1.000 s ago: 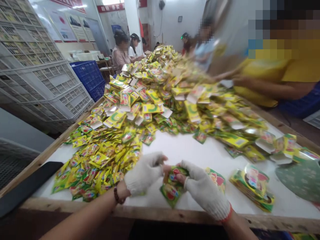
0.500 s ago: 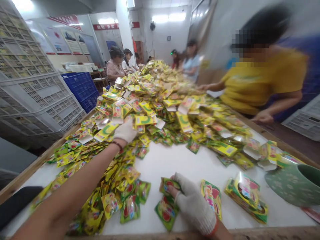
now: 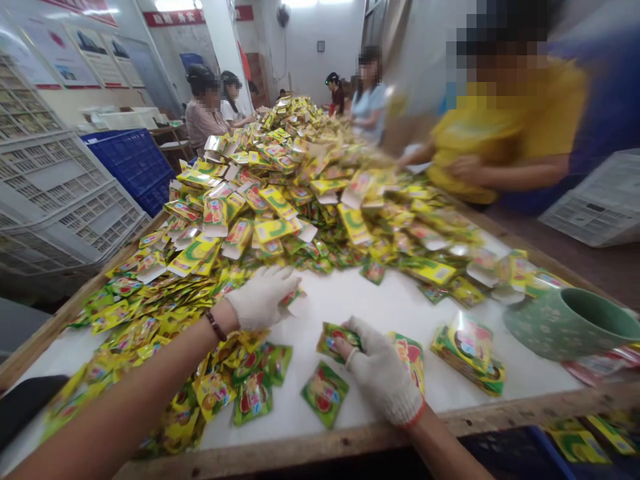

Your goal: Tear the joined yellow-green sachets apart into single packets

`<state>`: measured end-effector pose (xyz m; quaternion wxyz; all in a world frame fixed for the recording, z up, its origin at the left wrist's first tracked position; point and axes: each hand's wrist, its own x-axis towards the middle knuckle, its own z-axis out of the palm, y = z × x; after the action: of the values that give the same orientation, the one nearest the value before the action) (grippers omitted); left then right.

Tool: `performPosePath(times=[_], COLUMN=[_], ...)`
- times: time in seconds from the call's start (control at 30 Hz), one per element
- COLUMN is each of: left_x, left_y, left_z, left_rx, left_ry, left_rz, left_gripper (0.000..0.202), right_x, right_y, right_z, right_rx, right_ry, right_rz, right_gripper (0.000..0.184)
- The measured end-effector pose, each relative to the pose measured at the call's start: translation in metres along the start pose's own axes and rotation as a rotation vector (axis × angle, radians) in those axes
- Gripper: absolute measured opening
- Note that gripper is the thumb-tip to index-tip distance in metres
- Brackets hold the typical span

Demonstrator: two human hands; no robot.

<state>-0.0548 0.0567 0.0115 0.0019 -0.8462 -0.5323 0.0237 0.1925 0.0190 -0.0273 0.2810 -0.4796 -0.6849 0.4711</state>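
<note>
My left hand (image 3: 263, 297), in a white knit glove, is closed over a small printed carton (image 3: 297, 301); only its coloured edge and a pale flap show beyond the fingers. The hand is just above the near edge of the heap. In my gloved right hand (image 3: 383, 370) a small green-and-yellow sachet (image 3: 331, 339) is pinched between thumb and fingers. A loose sachet (image 3: 325, 395) lies flat on the white tabletop left of that hand. Partly hidden behind the right hand is a flat carton (image 3: 411, 357). A short stack of cartons (image 3: 470, 350) sits farther right.
A big heap of sachets and open cartons (image 3: 280, 200) runs down the table. A green flowered pot (image 3: 537, 327) stands at the right, by the wooden rim (image 3: 480, 417). A co-worker in yellow (image 3: 480, 143) stands across the right edge. White crates (image 3: 65, 187) are stacked at left.
My left hand has drawn back from the heap toward me, with a carton in it. My right hand keeps its sachet, and the loose sachet below now lies apart from it. The view has tilted down.
</note>
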Motion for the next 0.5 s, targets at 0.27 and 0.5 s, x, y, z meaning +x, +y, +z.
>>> performPosePath(times=[0.27, 0.5], left_x=[-0.001, -0.03], left_y=[0.023, 0.073], left_z=[-0.003, -0.001], left_rx=[0.017, -0.301], left_ry=[0.064, 0.161], left_rz=[-0.077, -0.098], left_gripper=[0.043, 0.038], right_x=[0.006, 0.008], right_y=[-0.004, -0.012], right_z=[-0.006, -0.037], right_rx=[0.263, 0.097], right_ry=[0.137, -0.115], right_rz=[0.041, 0.085], right_gripper=[0.031, 0.018])
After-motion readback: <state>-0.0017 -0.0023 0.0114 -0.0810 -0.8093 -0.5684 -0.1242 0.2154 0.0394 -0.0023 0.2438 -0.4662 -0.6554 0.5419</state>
